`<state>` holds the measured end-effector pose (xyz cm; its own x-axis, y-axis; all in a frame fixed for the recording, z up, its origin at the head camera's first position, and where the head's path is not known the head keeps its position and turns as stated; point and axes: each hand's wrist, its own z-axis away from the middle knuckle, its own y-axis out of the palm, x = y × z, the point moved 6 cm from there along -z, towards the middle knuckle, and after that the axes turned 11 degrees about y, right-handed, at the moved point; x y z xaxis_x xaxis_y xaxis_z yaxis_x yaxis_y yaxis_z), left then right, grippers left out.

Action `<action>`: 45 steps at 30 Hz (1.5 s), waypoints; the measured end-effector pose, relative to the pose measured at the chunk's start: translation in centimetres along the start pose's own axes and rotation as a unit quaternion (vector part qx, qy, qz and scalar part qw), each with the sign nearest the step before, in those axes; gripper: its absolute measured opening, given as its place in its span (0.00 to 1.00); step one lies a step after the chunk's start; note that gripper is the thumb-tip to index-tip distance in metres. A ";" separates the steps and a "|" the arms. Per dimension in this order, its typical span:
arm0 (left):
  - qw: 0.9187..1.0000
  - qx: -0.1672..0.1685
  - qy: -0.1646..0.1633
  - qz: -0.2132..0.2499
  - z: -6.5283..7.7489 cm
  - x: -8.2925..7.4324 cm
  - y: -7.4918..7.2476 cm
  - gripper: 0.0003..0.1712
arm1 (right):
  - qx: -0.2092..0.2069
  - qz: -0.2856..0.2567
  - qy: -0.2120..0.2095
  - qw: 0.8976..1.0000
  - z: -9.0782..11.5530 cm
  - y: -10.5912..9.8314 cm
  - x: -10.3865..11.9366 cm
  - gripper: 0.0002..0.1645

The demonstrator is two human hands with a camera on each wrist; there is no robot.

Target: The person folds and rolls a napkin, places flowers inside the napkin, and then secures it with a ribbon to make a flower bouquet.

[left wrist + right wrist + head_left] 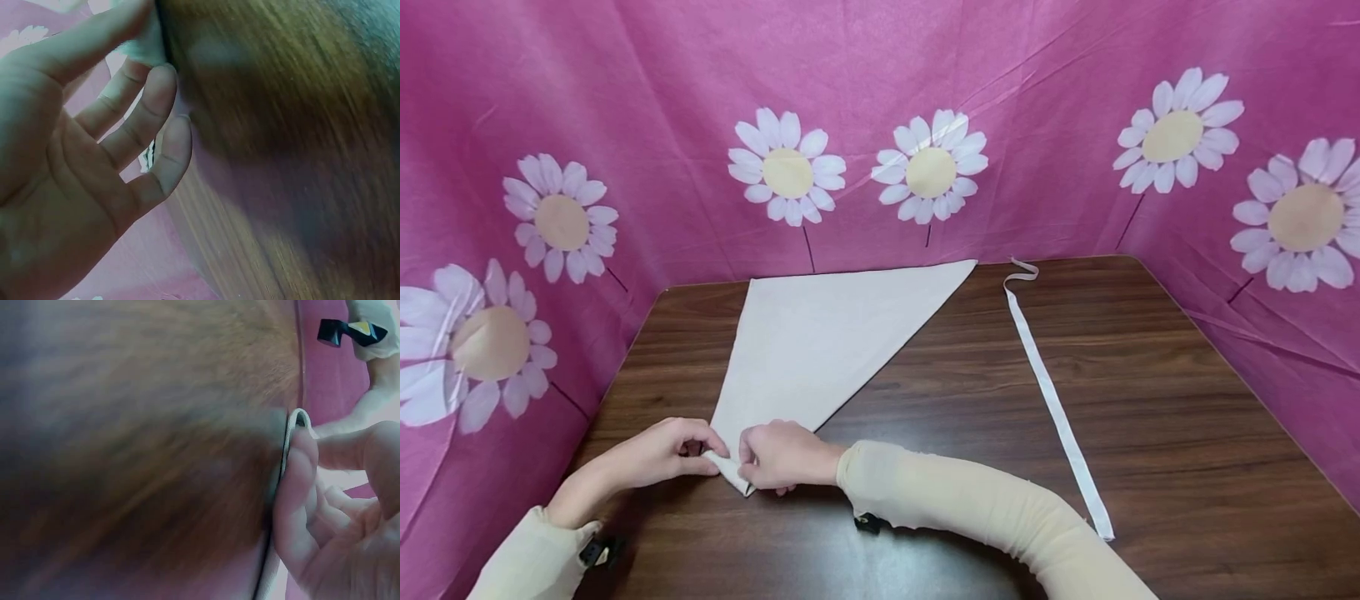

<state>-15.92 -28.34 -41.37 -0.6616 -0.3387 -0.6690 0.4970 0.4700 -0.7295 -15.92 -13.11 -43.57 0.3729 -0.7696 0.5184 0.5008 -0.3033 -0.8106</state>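
Observation:
A cream cloth lies flat on the wooden table, its outline roughly a triangle with a slanting right edge. Its near tip is turned up into a small narrow fold. My left hand pinches the left end of that fold between thumb and index finger. In the left wrist view, the other fingers stay loosely bent beside the cloth edge. At the fold's right end, my right hand grips the cloth with curled fingers. The right wrist view shows the looped cloth edge between thumb and fingers.
To the right on the dark wooden table lies a long white strip, its far end curled. A pink curtain with large daisies surrounds the table's back and sides. Each wrist carries a small black device.

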 end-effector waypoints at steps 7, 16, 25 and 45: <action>1.000 0.024 -0.016 0.012 -0.5 0.0 -0.3 0.07 | -0.078 0.098 -0.066 0.990 0.2 -0.8 0.3 0.23; 0.999 0.017 -0.034 -0.007 -1.1 -0.3 -0.3 0.03 | -0.062 0.095 -0.077 0.991 -0.2 -0.8 0.3 0.19; 0.998 -0.020 -0.013 -0.059 -1.6 -0.6 -0.5 0.10 | 0.059 -0.148 0.064 0.985 -0.9 -0.9 -1.6 0.08; 1.000 0.016 0.007 -0.003 -2.0 0.0 -0.1 0.18 | 0.121 -0.302 0.110 0.939 -1.3 -0.8 -3.2 0.06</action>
<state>-17.10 -26.80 -41.01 -0.6726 -0.3300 -0.6623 0.5099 0.4420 -0.7380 -18.52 -11.07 -44.94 -0.1944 -0.6041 0.7729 0.7423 -0.6057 -0.2867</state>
